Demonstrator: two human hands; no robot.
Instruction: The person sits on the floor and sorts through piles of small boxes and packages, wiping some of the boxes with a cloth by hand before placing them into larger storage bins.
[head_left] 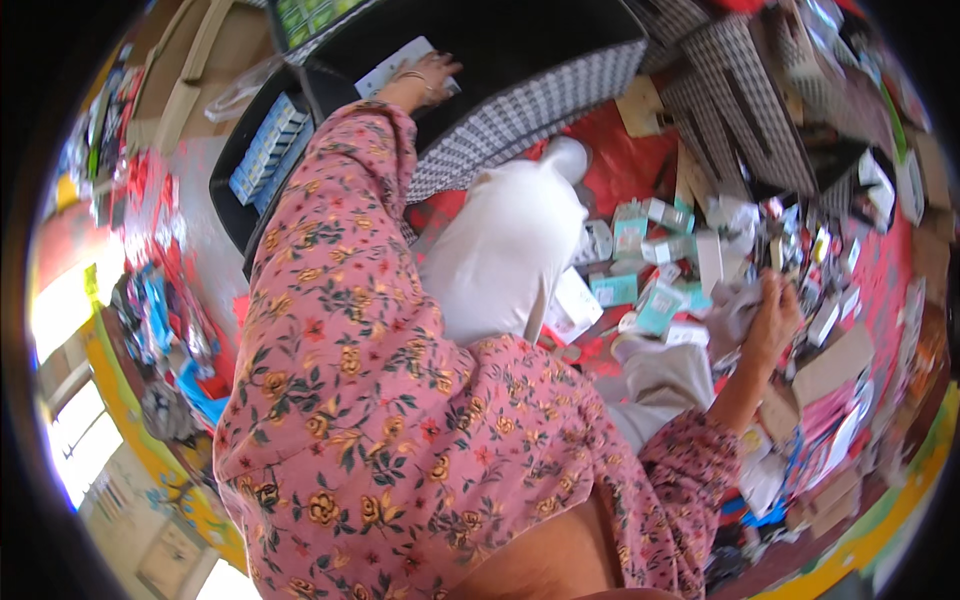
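My left hand (428, 80) reaches into a large black-lined storage box (540, 35) with black-and-white checked sides. Its fingers are spread over a flat white piece (392, 66), like a card or slim carton, lying against the dark inside. On the right, my right hand (776, 318) is low over the red floor, beside a greyish, soft-looking thing (732, 312) near my trouser leg. Its fingers look partly bent and are blurred, and I cannot make out whether they grip anything. Several small mint-and-white cartons (660, 305) lie loose between my legs and that hand.
A narrower black compartment (232, 180) on the left holds blue-and-white cartons (268, 145). Green packs (305, 18) sit at the top. Another checked organizer (735, 105) stands at the far right. Brown cardboard (185, 75) is at the upper left, and mixed packages (820, 440) clutter the right side.
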